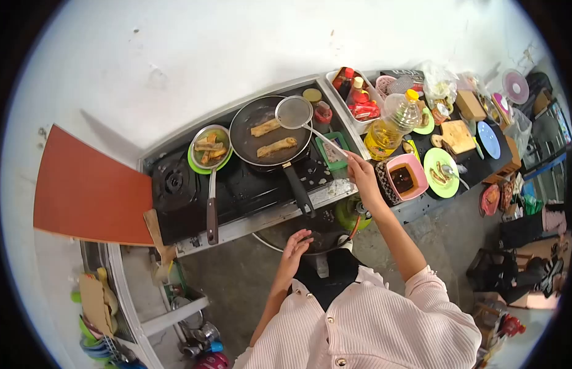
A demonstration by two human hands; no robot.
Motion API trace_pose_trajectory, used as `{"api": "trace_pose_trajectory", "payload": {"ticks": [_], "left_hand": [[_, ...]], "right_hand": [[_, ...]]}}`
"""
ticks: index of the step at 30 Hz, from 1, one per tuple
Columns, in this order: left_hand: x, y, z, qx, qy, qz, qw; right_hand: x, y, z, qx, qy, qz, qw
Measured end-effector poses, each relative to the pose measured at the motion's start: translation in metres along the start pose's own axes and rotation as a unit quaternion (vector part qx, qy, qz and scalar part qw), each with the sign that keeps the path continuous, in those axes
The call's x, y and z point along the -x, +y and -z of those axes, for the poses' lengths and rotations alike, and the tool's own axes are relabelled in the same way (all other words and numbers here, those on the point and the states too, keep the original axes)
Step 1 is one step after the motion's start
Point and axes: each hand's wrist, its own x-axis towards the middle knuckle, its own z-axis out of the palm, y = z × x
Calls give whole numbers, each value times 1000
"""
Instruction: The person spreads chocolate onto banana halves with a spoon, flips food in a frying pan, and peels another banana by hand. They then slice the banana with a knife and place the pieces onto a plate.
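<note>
In my right hand (361, 170) is the handle of a round mesh strainer (294, 112), whose head hangs over the right rim of a black frying pan (243, 138). Two browned rolls (276, 147) lie in the pan. My left hand (296, 244) is held low in front of the stove, fingers stretched out and holding nothing, just below the pan's black handle (298, 189). Left of the pan, a second strainer (213, 186) with a brown handle rests on a green plate (193, 165) and holds several fried pieces (209, 149).
An oil bottle (384, 136), a pink bowl (423, 182) of dark sauce and a green plate (434, 187) with a spoon stand on the right. Behind them is a white bin (335, 80) of bottles. An orange-red board (92, 190) rises at the left.
</note>
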Motion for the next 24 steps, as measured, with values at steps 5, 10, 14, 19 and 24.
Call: {"api": "trace_pose_trajectory", "payload": {"ticks": [5,10,14,19,24], "left_hand": [[-8,-16,16,-13,-76,21,997],[-24,-49,18,-91,-204,83,971],[-28,-59,-5,-155,-276,138,939],[-40,-82,-88,-192,-317,146,917],[-52,-104,-174,-170,-286,122,935]], "right_hand": [[44,-8,4,-194,-4,-44,980],[121,1,32,-157,82,-68,982],[183,11,62,-166,176,-90,966],[210,26,175,-131,295,-16,946],[165,42,301,44,353,49,933]]}}
